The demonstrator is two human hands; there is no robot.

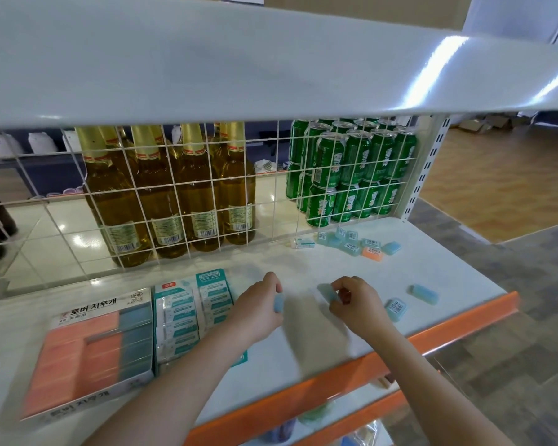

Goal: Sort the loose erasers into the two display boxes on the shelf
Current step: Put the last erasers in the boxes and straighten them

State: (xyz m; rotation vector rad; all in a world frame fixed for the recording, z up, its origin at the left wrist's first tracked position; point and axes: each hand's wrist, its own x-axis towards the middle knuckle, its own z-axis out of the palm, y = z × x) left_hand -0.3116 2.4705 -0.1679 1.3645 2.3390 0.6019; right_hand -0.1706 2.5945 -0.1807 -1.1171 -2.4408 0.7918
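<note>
My left hand [258, 312] holds a blue eraser [278, 303] in its fingers, just right of the teal-and-white display box [192, 312]. My right hand [356, 305] pinches another blue eraser [327, 292] above the white shelf [432, 268]. The orange-and-blue display box [94, 346] lies at the left front. Two loose blue erasers lie right of my right hand, one [396, 309] with a barcode label, the other [423, 294] plain. A heap of several blue erasers [348, 241] with one orange eraser [372, 253] sits at the back right. A white sleeved eraser [302, 242] lies beside the heap.
A white wire grid [174, 194] closes the back of the shelf, with amber bottles [161, 201] and green cans [351, 175] behind it. An upper shelf board [239, 59] hangs overhead. The shelf's orange front edge [432, 336] runs below my arms.
</note>
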